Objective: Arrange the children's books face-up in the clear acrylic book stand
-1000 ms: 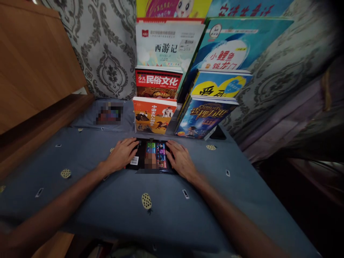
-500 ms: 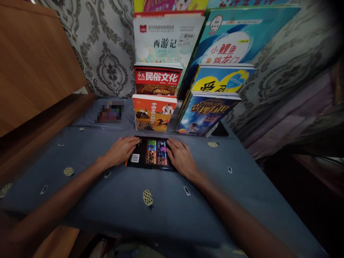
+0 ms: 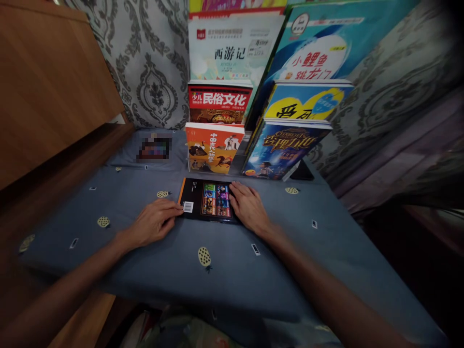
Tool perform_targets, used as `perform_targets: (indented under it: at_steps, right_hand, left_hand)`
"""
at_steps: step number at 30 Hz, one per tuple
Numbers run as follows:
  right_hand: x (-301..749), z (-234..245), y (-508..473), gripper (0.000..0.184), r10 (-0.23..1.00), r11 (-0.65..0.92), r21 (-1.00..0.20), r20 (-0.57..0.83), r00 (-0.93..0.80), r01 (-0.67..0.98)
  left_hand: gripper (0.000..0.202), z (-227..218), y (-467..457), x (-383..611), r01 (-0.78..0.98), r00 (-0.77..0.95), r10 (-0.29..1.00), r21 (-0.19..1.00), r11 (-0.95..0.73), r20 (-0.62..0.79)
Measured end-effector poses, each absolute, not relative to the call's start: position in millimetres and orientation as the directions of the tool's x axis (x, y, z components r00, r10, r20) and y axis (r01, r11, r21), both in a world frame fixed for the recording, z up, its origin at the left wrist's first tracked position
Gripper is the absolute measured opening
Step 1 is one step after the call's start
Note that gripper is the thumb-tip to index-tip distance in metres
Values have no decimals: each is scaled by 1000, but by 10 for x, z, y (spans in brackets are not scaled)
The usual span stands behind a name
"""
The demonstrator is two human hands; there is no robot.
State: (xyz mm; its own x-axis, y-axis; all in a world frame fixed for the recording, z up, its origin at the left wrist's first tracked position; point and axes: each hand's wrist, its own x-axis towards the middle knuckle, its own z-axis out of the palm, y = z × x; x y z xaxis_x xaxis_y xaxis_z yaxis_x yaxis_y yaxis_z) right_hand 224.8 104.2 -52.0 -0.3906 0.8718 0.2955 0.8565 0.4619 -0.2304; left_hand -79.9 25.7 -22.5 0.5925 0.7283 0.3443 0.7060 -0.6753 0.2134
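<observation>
A black book [image 3: 197, 198] lies flat on the cloth in front of the bookstand. A white barcode, an orange edge on the left and a grid of small coloured pictures show on its cover. My left hand [image 3: 154, 222] is at the book's near left corner; its fingertips touch the edge by the barcode, and the thumb sits apart, lower down. Across the book's right end rests my right hand [image 3: 250, 205], fingers stretched out and hiding that end. Just behind stand an orange book [image 3: 217, 150] and a blue book [image 3: 282, 150].
More books fill the tiers behind, among them a red book [image 3: 221, 104] and a white book [image 3: 232, 48]. A dark flat object [image 3: 302, 170] lies right of the stand. At the left rises a wooden panel [image 3: 54, 77]. A blue pineapple-print cloth [image 3: 145, 275] covers the table.
My left hand has slid from the book's upper left part down to its near left corner, uncovering the orange edge. The right hand stays on the right end. The view has shifted slightly.
</observation>
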Motion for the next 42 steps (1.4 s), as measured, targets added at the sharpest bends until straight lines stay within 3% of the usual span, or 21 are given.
perform_targets:
  at_steps: [4, 7, 12, 18, 32, 42]
  right_hand:
    - [2050, -360, 834, 42, 787, 598, -189, 322, -525, 779]
    - [1753, -267, 644, 42, 615, 786, -288, 275, -739, 548]
    - [1354, -290, 685, 45, 529, 824, -376, 239, -814, 424]
    - [1233, -341, 1046, 42, 535, 824, -342, 205, -819, 452]
    - [1113, -397, 1096, 44, 696, 712, -310, 199, -690, 630]
    - [1439, -371, 1186, 56, 779, 618, -335, 141, -610, 712]
  left_hand:
    - [34, -325, 237, -777, 726, 566, 722, 174, -665, 399]
    - [36, -390, 190, -760, 742, 557, 713, 130, -658, 427]
    - [41, -403, 159, -753, 737, 561, 717, 144, -660, 414]
    - [41, -421, 172, -767, 729, 546, 698, 148, -668, 464]
    - [36, -395, 181, -742, 750, 542, 699, 106, -653, 467]
    - [33, -308, 166, -709, 743, 563, 671, 59, -666, 482]
